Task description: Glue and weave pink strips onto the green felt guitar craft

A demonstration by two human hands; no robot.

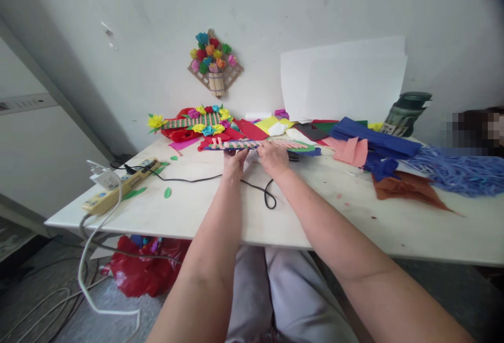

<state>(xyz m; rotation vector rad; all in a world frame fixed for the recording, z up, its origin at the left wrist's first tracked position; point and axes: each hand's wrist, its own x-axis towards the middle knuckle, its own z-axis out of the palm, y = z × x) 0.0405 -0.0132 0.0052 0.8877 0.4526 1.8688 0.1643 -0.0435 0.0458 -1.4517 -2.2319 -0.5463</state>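
A flat woven craft piece of green with pink strips (296, 146) is held tilted just above the table, seen nearly edge-on. My left hand (235, 161) grips its near edge left of the middle, the thumb at the edge and the other fingers partly hidden. Close beside it, my right hand (272, 157) has its bent fingers pressed on the strips near the middle. Under the piece some dark blue material and a black object show, too covered to make out. Behind it lies another woven piece edged with paper flowers (197, 121).
A power strip (122, 188) with a white plug sits at the left, its black cable (189, 180) crossing the table. Coloured crepe paper (374, 141), blue shredded strands (460, 172) and a dark green jar (407, 114) lie to the right. A person is partly visible at far right.
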